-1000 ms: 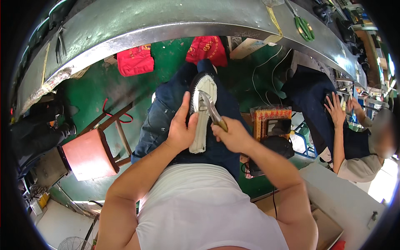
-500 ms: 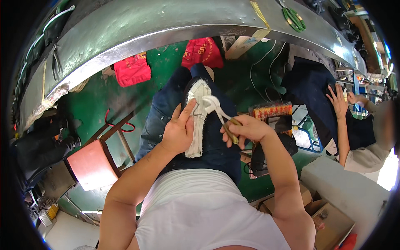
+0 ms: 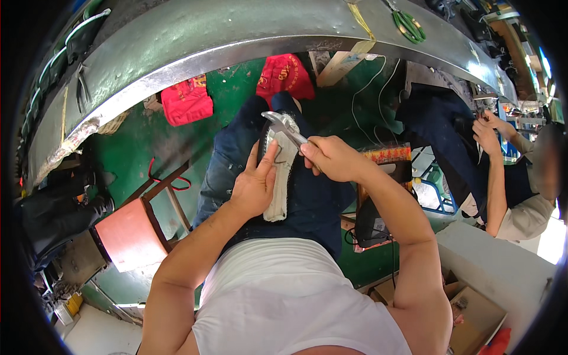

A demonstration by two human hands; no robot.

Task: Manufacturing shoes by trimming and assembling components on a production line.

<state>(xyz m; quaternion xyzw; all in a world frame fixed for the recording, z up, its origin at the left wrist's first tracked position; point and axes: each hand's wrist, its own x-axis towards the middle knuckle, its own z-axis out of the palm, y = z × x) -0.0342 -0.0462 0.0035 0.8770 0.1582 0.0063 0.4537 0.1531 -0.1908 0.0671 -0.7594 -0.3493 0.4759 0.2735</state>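
Note:
An unfinished shoe (image 3: 276,198) lies bottom up along my thighs, its pale underside showing and its dark edge stitched. My left hand (image 3: 254,188) holds its left side, with one finger lying over the pale underside. A small bent metal piece (image 3: 280,157) sits near that fingertip. In my right hand (image 3: 334,157) are metal pincers (image 3: 291,134), gripped closed around the handles, which my fingers mostly hide. Their head rests at or just above the toe end of the shoe; contact there cannot be made out.
A metal-topped bench (image 3: 236,44) curves across the front, with green-handled scissors (image 3: 408,26) on it. Red bags (image 3: 286,77) lie on the green floor beneath. A pink-topped stool (image 3: 131,235) stands at left. Another person (image 3: 497,183) works at right, near cardboard boxes (image 3: 476,319).
My right hand has swung the pincers up and left, from beside the shoe to over its toe end. My left hand stays put. The other person has brought both hands together.

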